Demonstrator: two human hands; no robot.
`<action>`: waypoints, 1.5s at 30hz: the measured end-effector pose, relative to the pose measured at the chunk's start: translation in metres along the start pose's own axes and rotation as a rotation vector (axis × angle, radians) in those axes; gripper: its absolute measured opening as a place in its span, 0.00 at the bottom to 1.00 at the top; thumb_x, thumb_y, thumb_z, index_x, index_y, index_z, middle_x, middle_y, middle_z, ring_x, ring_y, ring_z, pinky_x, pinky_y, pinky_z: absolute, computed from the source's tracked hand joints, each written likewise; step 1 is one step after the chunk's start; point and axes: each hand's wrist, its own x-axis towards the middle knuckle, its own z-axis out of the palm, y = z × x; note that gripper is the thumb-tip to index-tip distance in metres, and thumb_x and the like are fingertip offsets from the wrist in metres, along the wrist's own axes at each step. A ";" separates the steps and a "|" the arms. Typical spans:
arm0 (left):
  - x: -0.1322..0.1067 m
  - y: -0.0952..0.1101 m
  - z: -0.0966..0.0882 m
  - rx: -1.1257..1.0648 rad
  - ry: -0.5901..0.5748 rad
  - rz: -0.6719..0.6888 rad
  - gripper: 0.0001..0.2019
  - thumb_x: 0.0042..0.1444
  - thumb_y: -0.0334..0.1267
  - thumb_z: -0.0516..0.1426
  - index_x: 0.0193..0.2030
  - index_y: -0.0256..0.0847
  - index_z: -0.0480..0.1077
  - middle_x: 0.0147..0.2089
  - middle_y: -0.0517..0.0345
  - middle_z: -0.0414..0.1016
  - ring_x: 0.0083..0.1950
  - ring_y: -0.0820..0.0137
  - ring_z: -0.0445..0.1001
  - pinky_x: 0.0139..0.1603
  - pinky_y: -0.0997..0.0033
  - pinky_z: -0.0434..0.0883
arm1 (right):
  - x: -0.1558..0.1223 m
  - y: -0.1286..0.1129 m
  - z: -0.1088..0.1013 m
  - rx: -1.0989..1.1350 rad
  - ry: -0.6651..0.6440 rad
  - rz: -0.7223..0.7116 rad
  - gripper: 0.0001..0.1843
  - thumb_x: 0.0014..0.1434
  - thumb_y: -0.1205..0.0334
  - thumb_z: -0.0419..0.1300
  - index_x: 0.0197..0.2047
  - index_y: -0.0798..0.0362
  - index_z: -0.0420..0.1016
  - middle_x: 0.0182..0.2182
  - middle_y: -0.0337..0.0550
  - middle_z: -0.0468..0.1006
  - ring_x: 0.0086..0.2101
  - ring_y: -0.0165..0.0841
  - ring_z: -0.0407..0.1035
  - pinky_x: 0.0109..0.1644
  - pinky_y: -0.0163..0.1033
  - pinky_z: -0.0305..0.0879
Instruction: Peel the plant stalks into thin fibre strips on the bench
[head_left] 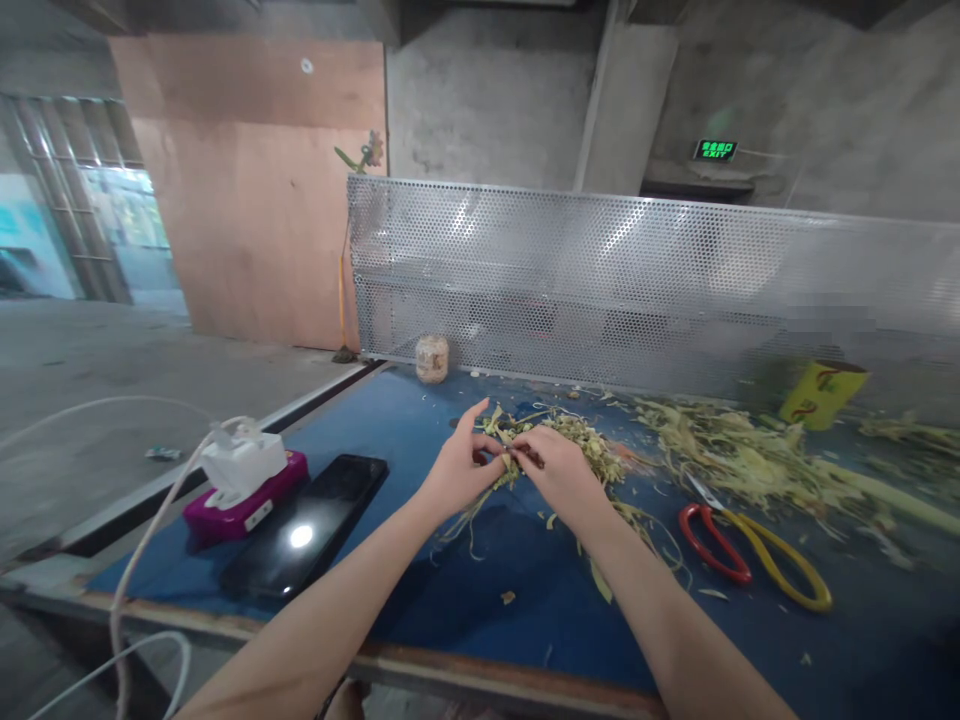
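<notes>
Both my hands meet over a small bunch of dry yellow-green plant stems [581, 437] on the blue table top [465, 590]. My left hand [459, 466] pinches strands of the bunch, with its index finger raised and the thumb pressed against them. My right hand [556, 468] is closed on the same strands, fingers curled, and it touches the left hand. Loose stems trail from under the hands toward me.
Red-and-yellow scissors [750, 550] lie to the right. A larger heap of stems [750, 460] and a yellow cup [821, 393] sit at back right. At left lie a black phone [307, 525], a magenta power bank [244, 497] under a white charger [241, 460], and a small jar [432, 358]. A perforated metal screen [645, 280] lines the back.
</notes>
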 end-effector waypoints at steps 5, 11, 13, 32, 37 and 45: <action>0.002 -0.001 0.003 -0.223 0.031 -0.050 0.41 0.48 0.34 0.55 0.63 0.35 0.33 0.33 0.56 0.72 0.31 0.75 0.68 0.32 0.73 0.65 | -0.002 -0.003 0.001 0.069 0.118 0.008 0.05 0.54 0.66 0.53 0.30 0.52 0.70 0.30 0.44 0.72 0.31 0.32 0.67 0.36 0.36 0.63; 0.002 -0.004 0.000 -0.232 0.029 0.037 0.44 0.48 0.32 0.56 0.64 0.41 0.28 0.43 0.48 0.72 0.35 0.73 0.69 0.34 0.71 0.66 | -0.003 -0.001 0.000 0.101 0.120 -0.030 0.07 0.56 0.64 0.52 0.30 0.51 0.71 0.33 0.43 0.74 0.34 0.31 0.69 0.38 0.34 0.63; 0.002 -0.002 -0.001 -0.211 0.043 0.036 0.44 0.47 0.32 0.56 0.64 0.41 0.29 0.40 0.50 0.74 0.35 0.72 0.70 0.35 0.71 0.66 | -0.003 0.001 0.001 0.134 0.134 -0.020 0.07 0.55 0.64 0.53 0.30 0.52 0.72 0.32 0.43 0.74 0.33 0.31 0.69 0.37 0.35 0.64; 0.003 -0.005 -0.010 0.517 0.072 0.004 0.38 0.50 0.28 0.49 0.63 0.34 0.30 0.32 0.55 0.72 0.30 0.71 0.69 0.33 0.71 0.64 | 0.004 -0.001 -0.001 0.793 0.014 0.375 0.12 0.51 0.53 0.56 0.29 0.54 0.69 0.16 0.36 0.67 0.16 0.26 0.61 0.16 0.30 0.56; 0.006 -0.003 -0.003 0.792 -0.066 -0.066 0.40 0.46 0.22 0.47 0.64 0.30 0.29 0.37 0.42 0.73 0.36 0.63 0.71 0.34 0.68 0.64 | 0.007 -0.001 0.004 0.885 0.002 0.394 0.16 0.49 0.48 0.56 0.23 0.52 0.63 0.13 0.30 0.57 0.15 0.23 0.54 0.19 0.31 0.61; 0.003 -0.001 0.008 0.840 -0.130 0.048 0.35 0.45 0.21 0.47 0.62 0.27 0.41 0.47 0.34 0.69 0.47 0.59 0.69 0.42 0.65 0.64 | 0.007 0.002 0.003 0.982 0.109 0.499 0.18 0.44 0.48 0.59 0.20 0.54 0.61 0.15 0.32 0.61 0.15 0.21 0.51 0.20 0.32 0.63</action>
